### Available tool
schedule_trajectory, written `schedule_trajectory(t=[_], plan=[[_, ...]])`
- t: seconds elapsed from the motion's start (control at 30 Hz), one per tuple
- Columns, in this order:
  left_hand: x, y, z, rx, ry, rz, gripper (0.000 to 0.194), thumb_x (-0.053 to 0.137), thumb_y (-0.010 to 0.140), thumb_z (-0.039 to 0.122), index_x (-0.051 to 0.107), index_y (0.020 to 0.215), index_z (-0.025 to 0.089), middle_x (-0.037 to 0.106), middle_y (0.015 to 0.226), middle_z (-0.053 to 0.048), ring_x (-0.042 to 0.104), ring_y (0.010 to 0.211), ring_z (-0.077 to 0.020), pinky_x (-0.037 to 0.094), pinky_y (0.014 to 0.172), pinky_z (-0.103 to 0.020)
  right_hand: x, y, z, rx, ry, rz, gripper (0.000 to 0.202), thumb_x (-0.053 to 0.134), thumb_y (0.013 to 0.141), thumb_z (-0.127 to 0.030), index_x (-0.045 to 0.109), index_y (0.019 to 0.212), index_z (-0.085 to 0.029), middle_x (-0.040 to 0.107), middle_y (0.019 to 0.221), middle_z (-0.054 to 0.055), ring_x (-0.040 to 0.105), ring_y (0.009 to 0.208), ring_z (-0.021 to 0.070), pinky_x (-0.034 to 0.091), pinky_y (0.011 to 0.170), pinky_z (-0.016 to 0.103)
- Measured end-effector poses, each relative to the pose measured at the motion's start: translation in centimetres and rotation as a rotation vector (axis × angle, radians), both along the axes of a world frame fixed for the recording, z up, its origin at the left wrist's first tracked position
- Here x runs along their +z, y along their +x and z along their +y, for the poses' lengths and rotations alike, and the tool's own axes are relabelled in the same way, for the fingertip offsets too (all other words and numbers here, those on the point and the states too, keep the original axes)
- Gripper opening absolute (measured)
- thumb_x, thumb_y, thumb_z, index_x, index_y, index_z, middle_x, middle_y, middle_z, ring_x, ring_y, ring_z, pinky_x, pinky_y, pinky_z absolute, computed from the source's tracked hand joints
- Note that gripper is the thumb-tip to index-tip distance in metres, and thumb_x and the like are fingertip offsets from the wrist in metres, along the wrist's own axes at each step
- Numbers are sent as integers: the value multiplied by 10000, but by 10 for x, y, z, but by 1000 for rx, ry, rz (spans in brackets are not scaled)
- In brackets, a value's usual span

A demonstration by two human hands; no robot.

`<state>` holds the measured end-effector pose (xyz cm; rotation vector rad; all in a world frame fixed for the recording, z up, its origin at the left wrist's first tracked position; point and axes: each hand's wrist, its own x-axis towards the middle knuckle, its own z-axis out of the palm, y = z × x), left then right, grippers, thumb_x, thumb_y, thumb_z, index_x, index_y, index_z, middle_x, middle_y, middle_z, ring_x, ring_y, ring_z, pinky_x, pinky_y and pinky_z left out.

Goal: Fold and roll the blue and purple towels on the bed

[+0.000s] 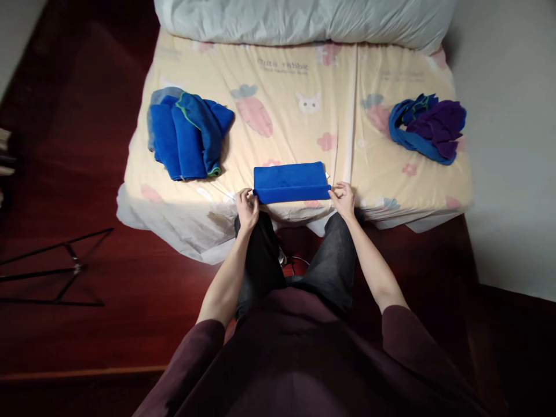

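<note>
A blue cloth [290, 180] lies near the front edge of the bed, its near part folded over into a long strip. My left hand [247, 208] pinches the near left corner of this cloth. At the opposite end, my right hand [343, 200] grips the near right corner between thumb and fingers. To the left on the bed rests a pile of blue cloths [189, 136] with green edging. Over on the right sits a crumpled heap of blue and purple cloths [436, 127].
The bed [286, 133] has a yellow sheet with carrot and rabbit prints. A pale quilt [304, 20] lies along its far side. Black tripod legs [69, 269] stand on the dark red floor at left. A white wall [512, 145] borders the right.
</note>
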<state>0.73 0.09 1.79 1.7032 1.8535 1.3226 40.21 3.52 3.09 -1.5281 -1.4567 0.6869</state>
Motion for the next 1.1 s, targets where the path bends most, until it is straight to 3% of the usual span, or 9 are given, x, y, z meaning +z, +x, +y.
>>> schedule_trajectory(t=[0.17,0.37,0.5,0.6,0.67,0.9,1.1], plan=[[4,0,-5,-149,31,108,363,495,999,264,700,1298,236,627,1479,-151,547,1445,-305,410,1247,-561,11,-3,-11,78,84,-178,376,644,995,-408,702,1319,-225,695,1393,141,660,711,176,648,777,397],[9,1,-4,-289,2,130,471,454,988,234,676,1404,230,627,1541,-119,482,1540,-279,372,1283,-583,16,-7,-18,231,96,-224,409,625,1025,-418,730,1395,-276,677,1484,96,672,683,160,666,841,417],[16,5,-4,-291,-48,107,474,488,1009,284,648,1451,224,595,1575,-133,459,1559,-291,338,1299,-602,20,-10,-17,260,0,-218,443,702,977,-417,733,1405,-309,657,1519,51,767,981,232,670,978,437],[18,7,-3,-283,-110,97,524,589,978,344,618,1489,231,559,1608,-137,414,1583,-329,284,1316,-630,23,-12,-14,291,-53,-231,518,770,925,-397,712,1433,-314,639,1539,23,687,1319,292,602,1147,483],[18,8,-1,-270,-138,92,575,653,938,363,611,1497,235,554,1614,-132,392,1590,-353,261,1324,-635,23,-12,-12,323,-57,-263,561,771,922,-368,679,1472,-306,616,1566,7,609,1436,294,521,1242,504],[10,6,3,-263,-140,111,686,650,830,212,584,1513,208,564,1598,-128,435,1535,-349,318,1315,-586,16,-11,-5,330,-35,-314,582,654,935,-196,636,1509,-293,582,1599,-15,586,1466,245,453,1300,469],[8,3,3,-240,-93,57,538,593,883,184,644,1418,196,618,1527,-136,481,1485,-311,364,1299,-540,13,-11,-2,313,-19,-286,602,563,896,-94,662,1461,-277,617,1568,-12,605,1441,223,483,1272,442]])
